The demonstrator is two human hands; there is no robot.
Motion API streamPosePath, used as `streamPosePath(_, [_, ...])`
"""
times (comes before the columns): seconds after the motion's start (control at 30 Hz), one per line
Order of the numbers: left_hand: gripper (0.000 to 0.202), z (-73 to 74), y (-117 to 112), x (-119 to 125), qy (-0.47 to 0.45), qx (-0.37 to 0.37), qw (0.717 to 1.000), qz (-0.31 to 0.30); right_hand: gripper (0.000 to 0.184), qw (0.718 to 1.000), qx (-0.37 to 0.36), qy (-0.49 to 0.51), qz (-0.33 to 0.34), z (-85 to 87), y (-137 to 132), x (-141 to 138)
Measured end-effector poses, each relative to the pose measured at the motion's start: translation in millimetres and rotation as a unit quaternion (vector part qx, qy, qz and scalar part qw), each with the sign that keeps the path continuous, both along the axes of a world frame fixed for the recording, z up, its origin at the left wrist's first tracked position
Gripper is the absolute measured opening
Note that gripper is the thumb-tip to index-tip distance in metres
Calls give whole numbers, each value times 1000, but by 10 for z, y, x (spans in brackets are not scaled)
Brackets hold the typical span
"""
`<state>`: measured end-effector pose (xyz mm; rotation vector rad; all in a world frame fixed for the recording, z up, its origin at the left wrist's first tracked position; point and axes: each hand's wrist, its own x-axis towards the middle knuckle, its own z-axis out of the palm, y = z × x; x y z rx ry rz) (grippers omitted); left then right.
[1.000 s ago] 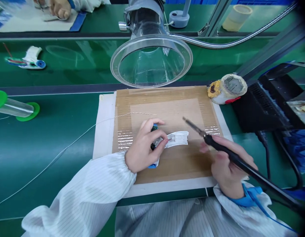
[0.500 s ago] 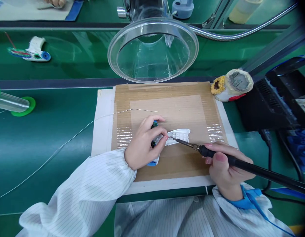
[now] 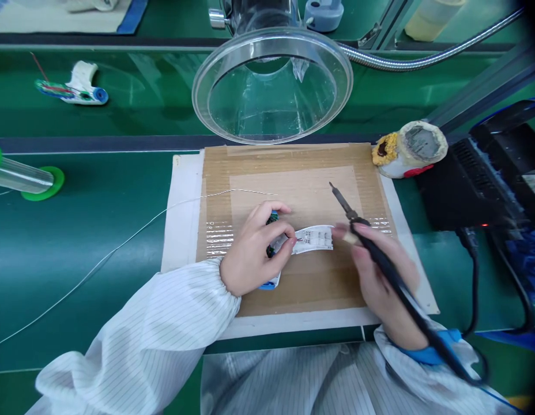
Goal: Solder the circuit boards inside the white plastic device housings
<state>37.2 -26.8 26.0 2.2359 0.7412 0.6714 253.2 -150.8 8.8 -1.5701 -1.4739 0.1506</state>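
My left hand [image 3: 259, 248] lies over a small part with white, blue and dark green pieces [image 3: 271, 281], mostly hidden beneath it. Thumb and forefinger pinch a thin reddish wire [image 3: 298, 239] at the left end of a white curved strip [image 3: 317, 237]. That strip rests on the cardboard sheet [image 3: 302, 294]. In my right hand [image 3: 382, 276], somewhat blurred, is a black soldering iron [image 3: 380, 253]. Its tip points up and away, apart from the strip, and my right fingertips are close to the strip's right end.
A strand of solder wire [image 3: 116, 251] runs from the left onto the cardboard. The clear fume hood [image 3: 271, 135] hangs beyond it. At right stand a tip-cleaner pot [image 3: 423, 144] and a black soldering station [image 3: 449, 184]. Another wired white part [image 3: 82, 83] lies at the back left.
My right hand has swung the soldering iron's tip up and away from the wire, and the hand has come nearer the strip's right end. My left hand keeps its pinch in place.
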Motion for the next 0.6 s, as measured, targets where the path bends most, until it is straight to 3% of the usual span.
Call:
streamPosePath(0.1, [16,-3,-9,3,1,3,1000,3,44,994,-67,-57,68,-30,62,-25])
streamPosePath(0.2, [15,16,4,-19,7,15,1000,4,51,991,-76,-77,84,-57,82,-29])
streamPosePath(0.4, [20,114,62,-59,68,170,982,-54,51,988,-77,-88,104,-73,108,-12])
streamPosePath(0.6, [14,12,-26,47,-10,103,994,23,52,988,-55,-76,122,-43,127,-27])
